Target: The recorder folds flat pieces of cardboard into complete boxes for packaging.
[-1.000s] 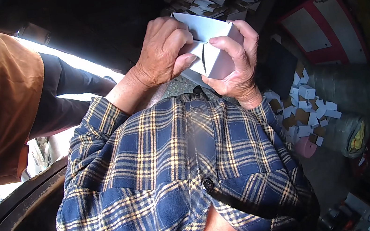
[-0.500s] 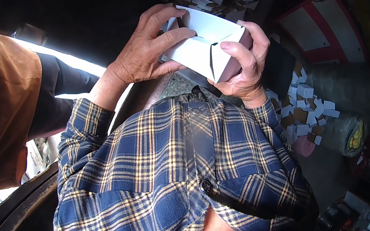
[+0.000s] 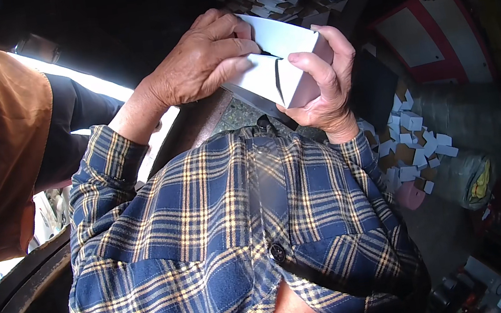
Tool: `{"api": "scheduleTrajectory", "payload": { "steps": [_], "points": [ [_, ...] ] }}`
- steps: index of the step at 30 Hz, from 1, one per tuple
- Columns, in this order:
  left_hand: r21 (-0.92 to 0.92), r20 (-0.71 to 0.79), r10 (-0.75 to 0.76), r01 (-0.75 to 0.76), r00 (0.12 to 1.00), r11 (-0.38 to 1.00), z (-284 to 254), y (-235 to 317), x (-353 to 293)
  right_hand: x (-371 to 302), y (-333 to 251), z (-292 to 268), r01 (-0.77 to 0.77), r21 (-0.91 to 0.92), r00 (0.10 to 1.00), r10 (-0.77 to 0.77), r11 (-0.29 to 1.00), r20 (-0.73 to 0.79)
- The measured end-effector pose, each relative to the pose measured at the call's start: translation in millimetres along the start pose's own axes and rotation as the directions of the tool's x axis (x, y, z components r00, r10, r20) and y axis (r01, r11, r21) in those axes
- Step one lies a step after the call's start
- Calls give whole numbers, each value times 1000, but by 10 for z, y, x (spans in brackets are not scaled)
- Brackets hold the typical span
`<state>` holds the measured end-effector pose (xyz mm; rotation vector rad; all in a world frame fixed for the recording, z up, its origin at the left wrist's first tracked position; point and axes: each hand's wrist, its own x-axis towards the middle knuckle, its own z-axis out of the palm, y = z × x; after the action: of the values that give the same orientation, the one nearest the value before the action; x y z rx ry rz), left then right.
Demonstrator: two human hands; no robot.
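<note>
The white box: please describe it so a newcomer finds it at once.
Find the plaid shirt, filling the picture's lower middle. Just above it, the left hand and right hand hold the white box. It alone is held; the other white pieces lie heaped farther off.

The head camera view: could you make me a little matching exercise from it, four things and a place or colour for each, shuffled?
Column one
1. left hand
2. right hand
3. checked shirt
4. pink round thing

Column two
A. beside the heap of small white pieces, at the picture's right
B. at the right end of the white box
C. blue, crossed by pale yellowish lines
D. at the left end of the white box

Right pairs: 1-D, 2-B, 3-C, 4-A
</note>
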<state>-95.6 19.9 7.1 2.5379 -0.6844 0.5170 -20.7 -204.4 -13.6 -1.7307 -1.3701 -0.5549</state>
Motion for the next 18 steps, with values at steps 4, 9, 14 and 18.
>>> {"api": "scheduleTrajectory", "payload": {
  "steps": [4, 9, 14, 18],
  "points": [
    [-66, 56, -48, 52, 997, 996, -41, -29, 49, 6, 12, 30, 19, -30, 1000, -18, 999, 21],
    [56, 116, -110, 104, 987, 993, -132, 66, 202, -22, -2, 69, 25, -36, 999, -24, 999, 36],
    [71, 104, -204, 197, 973, 978, -98, 107, 240, -41, -12, 74, 18, -11, 999, -18, 1000, 33],
    [208, 79, -209, 189, 975, 960, -108, 157, 316, -63, -7, 42, -23, 59, 995, 18, 998, 94]
  ]
}}
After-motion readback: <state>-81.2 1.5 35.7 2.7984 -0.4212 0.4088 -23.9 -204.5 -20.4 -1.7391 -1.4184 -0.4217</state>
